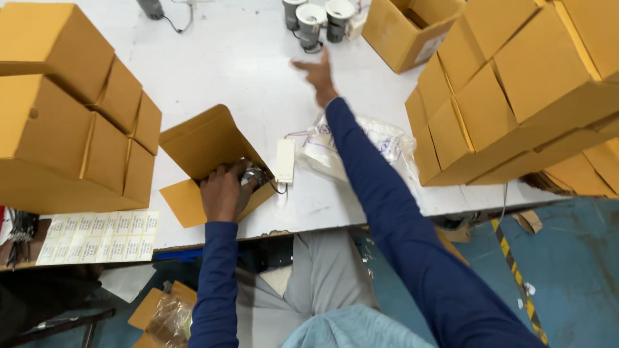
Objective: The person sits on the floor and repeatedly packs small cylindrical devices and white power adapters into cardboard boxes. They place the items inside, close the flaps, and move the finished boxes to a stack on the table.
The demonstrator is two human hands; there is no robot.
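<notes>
My left hand (224, 190) presses a round grey lamp fitting (255, 174) into a small open cardboard box (205, 143) near the table's front edge. A white oblong driver (285, 160) on a thin wire lies just right of the box. My right hand (318, 75) is stretched far across the white table (238, 64), fingers apart and holding nothing, short of three grey and white lamp fittings (314, 19) at the far edge. Under my right forearm lies a crumpled clear plastic bag (380, 138).
Closed cardboard boxes are stacked at the left (71, 116) and at the right (522, 90). An open box (406, 29) stands at the far right of the fittings. A sheet of white labels (100, 237) lies at the front left. Blue floor with a striped line shows at the right.
</notes>
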